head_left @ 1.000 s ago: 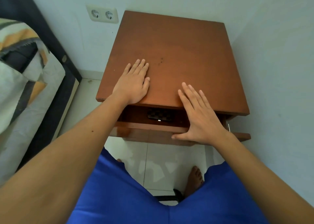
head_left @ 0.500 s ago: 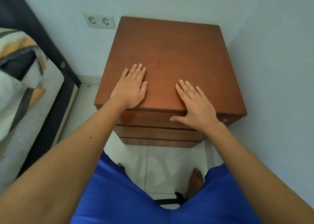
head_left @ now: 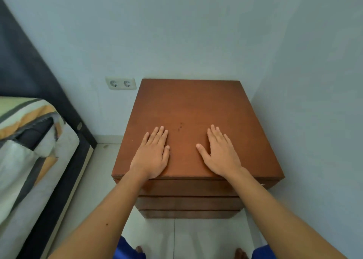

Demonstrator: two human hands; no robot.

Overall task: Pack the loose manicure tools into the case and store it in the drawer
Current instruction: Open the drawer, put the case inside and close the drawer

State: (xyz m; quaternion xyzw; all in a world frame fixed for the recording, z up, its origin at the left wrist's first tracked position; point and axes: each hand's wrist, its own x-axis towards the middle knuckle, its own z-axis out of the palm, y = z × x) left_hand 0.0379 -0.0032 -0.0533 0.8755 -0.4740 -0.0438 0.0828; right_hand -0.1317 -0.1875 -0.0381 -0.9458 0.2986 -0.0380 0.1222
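Note:
A brown wooden nightstand [head_left: 192,105] stands in the wall corner. Its top drawer [head_left: 186,188] is pushed in flush, with two more drawer fronts below it. My left hand [head_left: 152,155] lies flat, palm down, on the front left of the top. My right hand [head_left: 221,153] lies flat on the front right, fingers straight. Neither hand holds anything. The manicure case and tools are hidden from view.
A bed [head_left: 29,150] with a patterned cover and dark frame runs along the left. A double wall socket [head_left: 120,83] sits behind the nightstand's left corner. The right wall [head_left: 314,121] is close beside the nightstand. White floor tiles [head_left: 188,237] lie below, with my feet.
The top drawer, open with a dark case inside, was pushed in by my right hand. That hand then moved up onto the top. The camera tilted upward.

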